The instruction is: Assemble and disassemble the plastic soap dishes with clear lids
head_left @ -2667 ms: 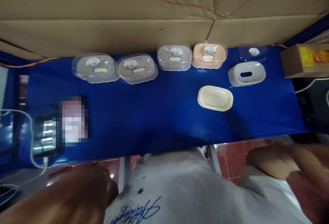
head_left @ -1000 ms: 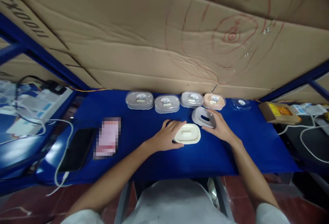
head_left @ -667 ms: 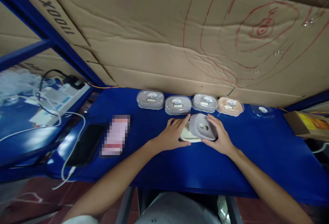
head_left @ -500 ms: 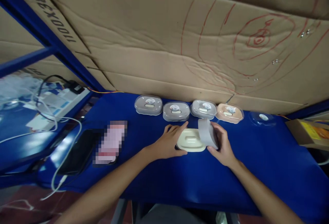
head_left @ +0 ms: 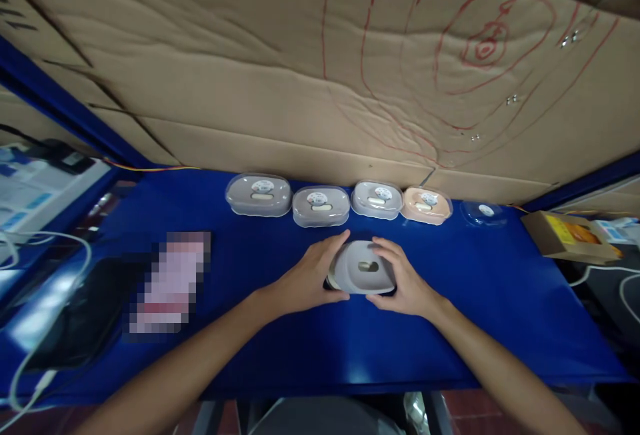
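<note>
A grey oval cover [head_left: 356, 278] with a small slot in its top lies over a cream tray-like piece [head_left: 332, 276], whose edge shows at the left. Something cream is visible through the slot. Around the left end of both pieces curves my left hand [head_left: 307, 276], thumb at the near side and fingers at the far side. My right hand [head_left: 409, 283] grips the cover's right end, its fingers bent over the far edge and its thumb at the near edge. Whether the cover sits fully down on the cream piece I cannot tell.
Along the cardboard wall stand grey cases [head_left: 321, 207] under clear lids, a peach case [head_left: 428, 206] and a separate clear lid [head_left: 483, 214]. A blurred-out phone [head_left: 173, 282] lies left, beside a dark device [head_left: 85, 315] with a white cable. A cardboard box [head_left: 570, 238] is at right.
The grey cover, earlier tilted upright in my right hand, now lies flat over the cream piece. My right hand has moved left with it. The view has shifted to the right.
</note>
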The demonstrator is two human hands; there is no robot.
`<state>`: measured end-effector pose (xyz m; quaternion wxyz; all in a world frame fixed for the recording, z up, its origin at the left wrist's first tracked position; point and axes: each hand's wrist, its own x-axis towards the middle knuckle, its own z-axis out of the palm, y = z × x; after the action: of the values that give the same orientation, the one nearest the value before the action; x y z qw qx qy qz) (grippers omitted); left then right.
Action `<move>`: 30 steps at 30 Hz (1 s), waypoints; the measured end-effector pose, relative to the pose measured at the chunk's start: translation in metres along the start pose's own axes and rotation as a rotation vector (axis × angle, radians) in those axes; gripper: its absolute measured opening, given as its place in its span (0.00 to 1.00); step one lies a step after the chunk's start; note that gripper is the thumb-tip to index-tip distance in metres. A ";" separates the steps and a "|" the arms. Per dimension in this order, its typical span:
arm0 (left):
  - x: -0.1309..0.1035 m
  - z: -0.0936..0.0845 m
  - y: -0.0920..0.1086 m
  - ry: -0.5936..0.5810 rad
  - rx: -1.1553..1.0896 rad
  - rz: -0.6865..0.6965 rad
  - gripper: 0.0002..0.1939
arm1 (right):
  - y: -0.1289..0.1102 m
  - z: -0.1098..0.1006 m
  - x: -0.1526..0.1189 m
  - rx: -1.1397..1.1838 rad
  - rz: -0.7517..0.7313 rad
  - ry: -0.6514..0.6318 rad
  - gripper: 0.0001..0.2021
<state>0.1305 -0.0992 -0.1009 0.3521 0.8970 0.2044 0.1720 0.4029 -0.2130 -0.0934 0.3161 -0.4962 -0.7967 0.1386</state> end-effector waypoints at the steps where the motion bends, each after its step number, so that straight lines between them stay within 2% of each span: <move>1: 0.000 0.001 -0.001 0.008 -0.008 0.004 0.75 | 0.001 0.001 0.000 -0.014 -0.009 -0.012 0.44; 9: -0.001 0.007 -0.008 -0.004 -0.076 0.028 0.75 | 0.001 0.006 0.001 -0.131 -0.055 -0.065 0.45; 16: -0.001 -0.003 -0.005 -0.107 -0.166 -0.008 0.72 | -0.011 0.002 0.005 -0.221 -0.067 -0.135 0.42; 22: 0.001 -0.007 0.003 -0.104 -0.127 -0.026 0.64 | -0.014 0.003 0.003 -0.196 -0.044 -0.119 0.45; 30: 0.004 -0.010 0.006 -0.118 -0.068 -0.031 0.61 | -0.008 0.003 -0.002 -0.139 -0.004 -0.083 0.47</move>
<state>0.1306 -0.0959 -0.0894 0.3965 0.8899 0.1910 0.1200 0.3959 -0.2185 -0.0925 0.2478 -0.5091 -0.8178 0.1031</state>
